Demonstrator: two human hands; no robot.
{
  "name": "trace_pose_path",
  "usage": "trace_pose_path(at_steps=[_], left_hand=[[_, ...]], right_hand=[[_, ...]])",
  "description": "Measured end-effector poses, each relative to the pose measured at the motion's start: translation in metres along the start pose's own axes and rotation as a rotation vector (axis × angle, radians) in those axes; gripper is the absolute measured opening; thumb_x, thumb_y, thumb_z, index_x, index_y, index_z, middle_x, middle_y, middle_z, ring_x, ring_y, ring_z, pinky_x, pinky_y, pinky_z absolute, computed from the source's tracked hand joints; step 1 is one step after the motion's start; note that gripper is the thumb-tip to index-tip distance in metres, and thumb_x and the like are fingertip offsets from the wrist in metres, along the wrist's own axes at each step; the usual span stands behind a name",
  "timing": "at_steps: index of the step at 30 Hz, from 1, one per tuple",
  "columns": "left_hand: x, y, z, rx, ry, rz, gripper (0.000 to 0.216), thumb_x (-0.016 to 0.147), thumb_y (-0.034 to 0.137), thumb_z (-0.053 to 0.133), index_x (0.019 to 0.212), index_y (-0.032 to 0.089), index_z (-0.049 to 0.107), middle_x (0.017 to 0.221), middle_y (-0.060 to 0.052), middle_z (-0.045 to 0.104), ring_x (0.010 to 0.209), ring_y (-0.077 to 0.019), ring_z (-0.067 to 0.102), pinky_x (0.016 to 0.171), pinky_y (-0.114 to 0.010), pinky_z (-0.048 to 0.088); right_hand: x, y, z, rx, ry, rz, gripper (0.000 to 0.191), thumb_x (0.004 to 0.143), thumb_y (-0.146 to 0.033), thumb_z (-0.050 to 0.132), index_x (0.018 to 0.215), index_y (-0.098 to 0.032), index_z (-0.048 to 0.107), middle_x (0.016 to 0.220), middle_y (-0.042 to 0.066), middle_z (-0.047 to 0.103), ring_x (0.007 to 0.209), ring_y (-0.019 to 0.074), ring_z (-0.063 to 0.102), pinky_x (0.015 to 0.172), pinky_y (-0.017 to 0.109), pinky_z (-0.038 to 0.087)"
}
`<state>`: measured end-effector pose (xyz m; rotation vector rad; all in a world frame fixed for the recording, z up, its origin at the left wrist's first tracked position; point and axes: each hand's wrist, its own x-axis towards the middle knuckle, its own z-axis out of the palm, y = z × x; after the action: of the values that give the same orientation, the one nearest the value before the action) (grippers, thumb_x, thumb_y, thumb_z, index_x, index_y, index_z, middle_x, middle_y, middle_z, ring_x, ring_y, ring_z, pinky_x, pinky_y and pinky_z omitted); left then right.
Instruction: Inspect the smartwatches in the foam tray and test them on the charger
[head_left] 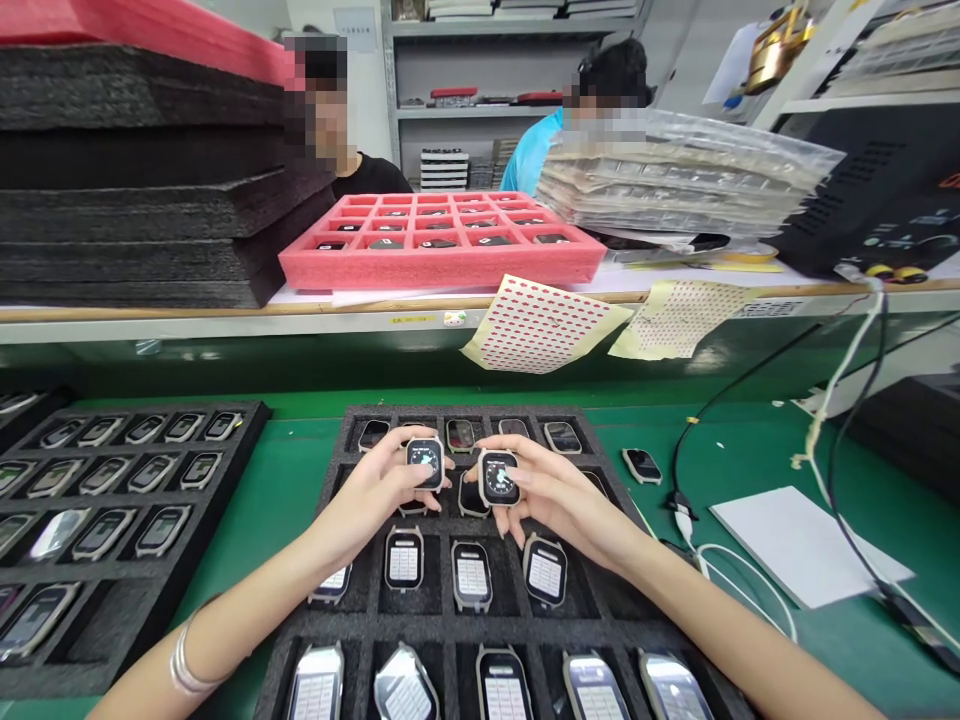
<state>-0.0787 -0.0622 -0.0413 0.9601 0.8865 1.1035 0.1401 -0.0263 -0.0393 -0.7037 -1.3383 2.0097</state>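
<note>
My left hand [382, 470] is closed around a square smartwatch case [426, 464] whose lit screen shows a dial, with the thumb on the glass. In my right hand [536, 485] is a similar lit smartwatch case [498, 476], its thumb also at the screen. Both are held close together above a black foam tray [435, 628]. Several strapless watch cases lie in that tray's compartments; those nearer me, such as one watch [471, 575], show white screens with rows of boxes. My hands and forearms hide parts of the tray.
Another black foam tray [251, 425] of watches lies left. A single watch [642, 465], a white sheet [810, 545] and cables [682, 520] lie right. On the shelf stand a pink foam tray [442, 270], stacked black foam [135, 220] and bagged trays [675, 180]. Two people sit beyond.
</note>
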Motion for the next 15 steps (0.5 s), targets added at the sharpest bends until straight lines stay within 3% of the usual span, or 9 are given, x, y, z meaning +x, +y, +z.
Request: trace_pose_path(at_steps=[7,15], left_hand=[[0.0002,-0.0027,0.0013,-0.077,-0.068,-0.043,0.031,0.086,0.016,0.049,0.116,0.016,0.051,0.101,-0.01,0.066,0.101,-0.0249,0.061,0.078,-0.036,0.052],[0.0006,-0.007,0.0008,-0.036,-0.109,-0.002,0.032,0.086,0.015,0.047,0.118,0.018,0.05,0.103,-0.009,0.067,0.105,-0.0253,0.06,0.08,-0.036,0.052]], right_hand=[[-0.0011,0.0023,0.001,-0.15,0.111,-0.031,0.051,0.086,-0.027,0.059,0.134,-0.018,0.043,0.103,0.013,0.067,0.057,0.0154,0.066,0.042,0.023,0.05],[-0.0014,0.0041,-0.0011,-0.196,0.107,-0.077,0.045,0.087,-0.024,0.058,0.13,-0.018,0.05,0.104,0.013,0.069,0.056,0.0152,0.068,0.043,0.021,0.05]])
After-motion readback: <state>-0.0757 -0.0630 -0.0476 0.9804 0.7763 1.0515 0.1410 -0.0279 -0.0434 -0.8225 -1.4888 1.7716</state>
